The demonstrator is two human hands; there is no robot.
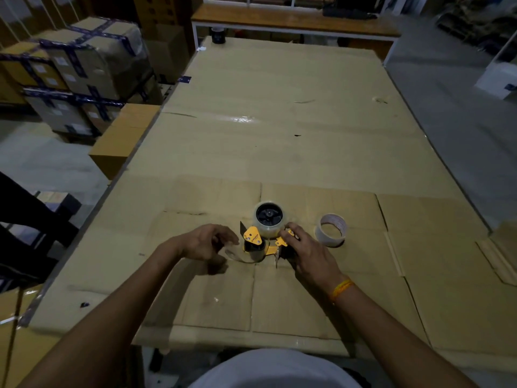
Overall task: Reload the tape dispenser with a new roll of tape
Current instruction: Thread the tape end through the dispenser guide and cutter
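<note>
A yellow and black tape dispenser lies on its side on the cardboard-covered table. A clear tape roll sits on its black hub. My right hand grips the dispenser's handle end from the right. My left hand hovers just left of the dispenser's roller, fingers curled, pinching the loose strip of clear tape that curves out from the front. An empty-looking white cardboard tape core stands on the table to the right of my right hand.
Stacked wrapped cartons stand on the floor to the left, with a brown box beside the table edge. A dark cup sits at the table's far end. A wooden bench lies beyond.
</note>
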